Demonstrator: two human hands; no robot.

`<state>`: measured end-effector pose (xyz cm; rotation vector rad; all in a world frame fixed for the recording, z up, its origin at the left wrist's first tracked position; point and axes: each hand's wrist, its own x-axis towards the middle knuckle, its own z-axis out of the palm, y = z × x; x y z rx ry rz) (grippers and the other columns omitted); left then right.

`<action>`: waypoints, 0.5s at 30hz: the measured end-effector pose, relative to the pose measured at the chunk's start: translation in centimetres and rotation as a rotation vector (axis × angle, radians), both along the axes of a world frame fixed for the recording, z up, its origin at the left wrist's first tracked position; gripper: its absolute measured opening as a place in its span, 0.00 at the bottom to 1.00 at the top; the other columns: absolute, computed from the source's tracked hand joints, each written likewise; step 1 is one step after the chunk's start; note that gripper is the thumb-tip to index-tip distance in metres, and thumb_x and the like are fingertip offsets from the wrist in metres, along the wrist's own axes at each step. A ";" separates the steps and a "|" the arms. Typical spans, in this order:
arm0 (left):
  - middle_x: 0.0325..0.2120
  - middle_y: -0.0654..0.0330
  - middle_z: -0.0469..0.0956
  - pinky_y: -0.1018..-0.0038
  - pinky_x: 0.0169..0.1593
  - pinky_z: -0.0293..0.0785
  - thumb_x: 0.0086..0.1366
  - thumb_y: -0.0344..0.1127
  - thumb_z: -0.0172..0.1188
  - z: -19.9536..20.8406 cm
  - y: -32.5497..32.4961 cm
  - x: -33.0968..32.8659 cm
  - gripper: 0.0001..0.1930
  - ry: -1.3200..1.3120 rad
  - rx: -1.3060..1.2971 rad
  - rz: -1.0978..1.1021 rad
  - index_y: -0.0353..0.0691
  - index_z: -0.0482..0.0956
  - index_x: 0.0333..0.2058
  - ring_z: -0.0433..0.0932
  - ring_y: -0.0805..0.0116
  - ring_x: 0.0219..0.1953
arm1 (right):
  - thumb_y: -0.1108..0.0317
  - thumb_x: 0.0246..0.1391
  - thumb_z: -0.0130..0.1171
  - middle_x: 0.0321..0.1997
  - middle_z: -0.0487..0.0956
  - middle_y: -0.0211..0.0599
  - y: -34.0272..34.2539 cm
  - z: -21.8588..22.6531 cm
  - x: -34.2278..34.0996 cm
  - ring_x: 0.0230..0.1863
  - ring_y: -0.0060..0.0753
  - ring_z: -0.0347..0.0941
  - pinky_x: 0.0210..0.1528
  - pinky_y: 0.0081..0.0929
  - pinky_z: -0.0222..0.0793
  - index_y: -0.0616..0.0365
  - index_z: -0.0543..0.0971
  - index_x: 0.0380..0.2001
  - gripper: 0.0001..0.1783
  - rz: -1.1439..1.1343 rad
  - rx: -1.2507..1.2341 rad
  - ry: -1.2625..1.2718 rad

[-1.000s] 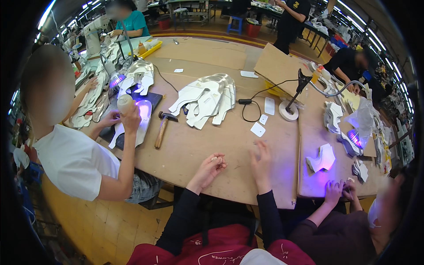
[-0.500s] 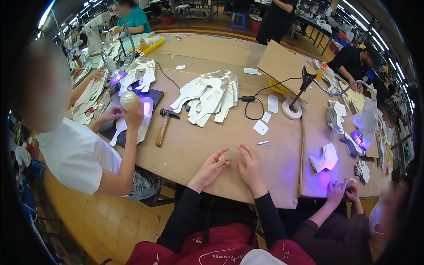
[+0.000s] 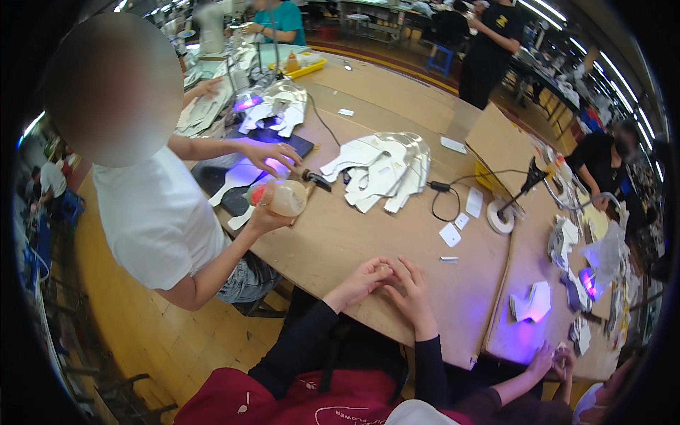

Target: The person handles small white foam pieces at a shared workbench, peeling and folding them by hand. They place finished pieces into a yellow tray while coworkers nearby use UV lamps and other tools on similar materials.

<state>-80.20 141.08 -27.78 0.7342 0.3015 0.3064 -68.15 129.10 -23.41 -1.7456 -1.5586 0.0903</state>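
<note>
My left hand (image 3: 363,282) is over the near edge of the brown table, its thumb and fingers pinched together. A small pale thing may be in that pinch; it is too small to name. Close beside it, my right hand (image 3: 411,296) has curved fingers with a gap before the thumb, and its fingertips meet those of the left. Nothing shows in the right hand. Just beyond my hands lie a small white strip (image 3: 449,258) and a white card (image 3: 450,234). Farther off is a fanned stack of white cut shoe pieces (image 3: 382,173).
At left, a co-worker in a white shirt (image 3: 163,219) holds a pale bottle (image 3: 287,197), one hand by a hammer (image 3: 316,181). A lamp stand and tape roll (image 3: 500,221) are at right. Another person's hands (image 3: 552,361) work near lit white pieces (image 3: 533,303).
My hands have come together, fingertips now meeting. The view has swung left. The co-worker's bottle is lower and tilted, and that person's other hand has reached out toward the hammer.
</note>
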 end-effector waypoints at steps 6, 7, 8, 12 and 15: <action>0.38 0.75 0.75 0.87 0.33 0.60 0.69 0.40 0.55 0.1 0.3 -0.1 0.15 -0.003 0.167 -0.224 0.45 0.73 0.52 0.68 0.88 0.35 | 0.71 0.44 0.68 0.59 0.72 0.35 -0.2 -0.6 0.1 0.58 0.46 0.66 0.58 0.41 0.65 0.50 0.81 0.47 0.23 -0.011 0.049 -0.047; 0.38 0.75 0.75 0.87 0.34 0.60 0.69 0.40 0.55 0.0 0.4 -0.1 0.14 0.036 0.159 -0.242 0.45 0.73 0.52 0.68 0.88 0.35 | 0.71 0.44 0.67 0.59 0.72 0.35 -0.2 -0.8 0.0 0.58 0.47 0.66 0.58 0.41 0.65 0.51 0.81 0.46 0.22 -0.015 0.056 -0.032; 0.37 0.75 0.75 0.87 0.34 0.61 0.70 0.41 0.55 -0.1 0.4 -0.1 0.14 0.039 0.145 -0.262 0.45 0.74 0.51 0.69 0.88 0.36 | 0.71 0.44 0.67 0.59 0.72 0.35 -0.2 -0.9 0.0 0.57 0.47 0.66 0.57 0.41 0.65 0.52 0.81 0.45 0.21 -0.028 0.064 -0.019; 0.36 0.75 0.75 0.86 0.35 0.60 0.69 0.42 0.56 -0.6 0.4 -0.1 0.12 0.008 0.103 -0.286 0.46 0.75 0.47 0.68 0.89 0.35 | 0.71 0.44 0.68 0.57 0.74 0.35 -0.2 -1.5 0.0 0.57 0.47 0.67 0.57 0.41 0.65 0.56 0.81 0.44 0.20 -0.026 0.067 0.066; 0.35 0.76 0.74 0.86 0.34 0.60 0.69 0.43 0.56 -0.7 0.2 -0.1 0.11 -0.022 0.127 -0.295 0.47 0.75 0.45 0.67 0.89 0.34 | 0.71 0.44 0.67 0.57 0.74 0.36 -0.2 -1.4 0.2 0.57 0.48 0.67 0.57 0.41 0.65 0.58 0.81 0.45 0.21 0.020 0.051 0.002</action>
